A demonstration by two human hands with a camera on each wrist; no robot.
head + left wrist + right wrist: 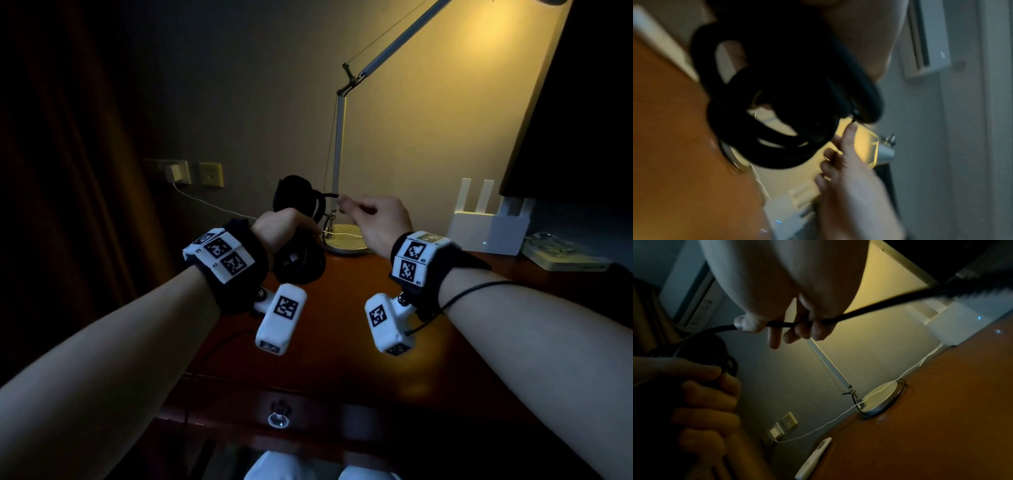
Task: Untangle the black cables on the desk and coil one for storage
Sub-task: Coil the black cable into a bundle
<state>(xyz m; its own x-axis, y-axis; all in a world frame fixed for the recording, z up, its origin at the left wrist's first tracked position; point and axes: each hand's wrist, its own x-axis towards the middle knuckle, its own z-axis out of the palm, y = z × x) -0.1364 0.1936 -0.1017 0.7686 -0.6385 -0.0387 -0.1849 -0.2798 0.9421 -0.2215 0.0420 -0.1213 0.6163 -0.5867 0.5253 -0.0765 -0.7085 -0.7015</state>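
Above the dim wooden desk [342, 308], much stayed hard to read: the coiled black cable [298, 198] merged into one dark mass in the head view, so its loops could not be counted there, and the left wrist view was blurred, showing only several overlapping loops. How many separate cables made up the bundle could not be told.

The left hand [281, 229] was closed in a fist round the coil, held up off the desk — loops stood above the fist and a darker bunch hung below it. Just to the right, the right hand [376, 219] pinched a straight run of the same cable between thumb and fingers [774, 337]; the strand led left from that pinch into the coil, and in the right wrist view it also ran off toward the upper right, its end cut off by the frame.

Farther back stood one desk lamp [346, 240] with a round base, one thin white wire [205, 202] running to a wall charger at far left, and one white router [486, 229] at the right, partly hidden behind a dark screen edge.
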